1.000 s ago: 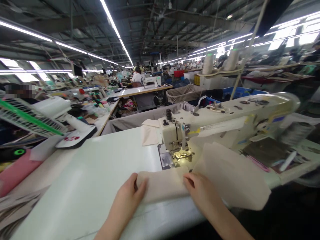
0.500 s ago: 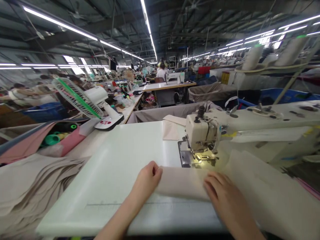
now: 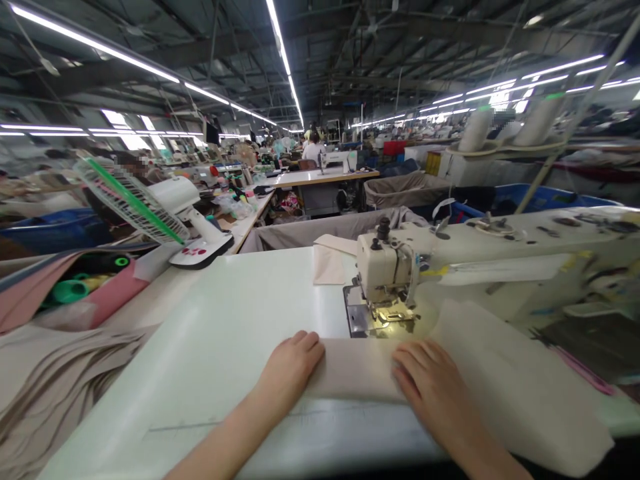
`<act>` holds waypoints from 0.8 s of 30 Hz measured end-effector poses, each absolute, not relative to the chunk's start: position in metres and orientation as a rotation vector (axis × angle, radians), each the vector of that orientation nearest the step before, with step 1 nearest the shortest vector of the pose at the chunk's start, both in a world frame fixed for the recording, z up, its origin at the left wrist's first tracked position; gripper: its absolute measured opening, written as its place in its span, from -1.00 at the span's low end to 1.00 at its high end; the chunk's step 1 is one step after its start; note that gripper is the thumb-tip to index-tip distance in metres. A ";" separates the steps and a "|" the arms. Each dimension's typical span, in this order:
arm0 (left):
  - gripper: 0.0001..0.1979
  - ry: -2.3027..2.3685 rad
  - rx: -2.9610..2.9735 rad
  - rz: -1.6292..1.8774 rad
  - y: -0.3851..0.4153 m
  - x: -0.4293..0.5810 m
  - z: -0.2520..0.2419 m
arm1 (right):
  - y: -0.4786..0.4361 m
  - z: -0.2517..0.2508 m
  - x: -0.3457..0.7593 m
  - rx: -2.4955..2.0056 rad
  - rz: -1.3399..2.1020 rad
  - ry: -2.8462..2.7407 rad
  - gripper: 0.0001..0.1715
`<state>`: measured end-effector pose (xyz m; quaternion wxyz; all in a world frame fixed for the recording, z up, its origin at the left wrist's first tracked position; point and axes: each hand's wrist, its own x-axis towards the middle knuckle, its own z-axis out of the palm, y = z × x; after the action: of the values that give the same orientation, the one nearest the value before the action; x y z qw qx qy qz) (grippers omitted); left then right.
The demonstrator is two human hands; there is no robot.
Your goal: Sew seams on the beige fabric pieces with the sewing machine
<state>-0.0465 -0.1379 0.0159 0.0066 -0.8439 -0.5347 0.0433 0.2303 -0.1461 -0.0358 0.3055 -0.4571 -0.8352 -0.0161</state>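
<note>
A folded beige cloth piece (image 3: 355, 368) lies on the pale table (image 3: 225, 313), just in front of the sewing machine (image 3: 385, 273). My left hand (image 3: 295, 360) is closed on its left end, knuckles up. My right hand (image 3: 425, 373) rests over the right end, fingers bent and together against the fabric. The machine's lit needle area is a little beyond the cloth. A larger beige piece (image 3: 520, 373) spreads to the right of my right hand. Behind the machine's left side lies a small beige piece (image 3: 329, 264).
A white fan (image 3: 200, 233) with a green-edged guard stands at the left. Stacked beige fabric (image 3: 65, 380) covers the left side. Pink-handled scissors (image 3: 585, 370) lie at the right. A person (image 3: 313, 148) sits farther back.
The view has shifted slightly, moving the machine and fan leftward in the picture. My left hand has turned more knuckles-up over the cloth's left end, and my right hand sits slightly closer to it.
</note>
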 end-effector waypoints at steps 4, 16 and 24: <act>-0.83 -1.721 -2.603 0.230 -0.109 -0.036 0.025 | -0.142 -0.028 0.229 -1.251 0.035 -2.223 -0.87; -0.56 -1.628 -2.811 -0.131 -0.014 0.010 0.009 | -0.141 -0.037 0.199 -1.369 0.039 -2.074 -0.81; -0.60 -1.478 -2.956 -0.206 0.003 0.007 0.008 | -0.139 -0.040 0.197 -1.424 0.011 -2.081 -0.78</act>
<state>0.0067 0.0035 0.0085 -0.0845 -0.8895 -0.4448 -0.0619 0.1967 -0.1395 -0.0400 0.3053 -0.5378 -0.7859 0.0043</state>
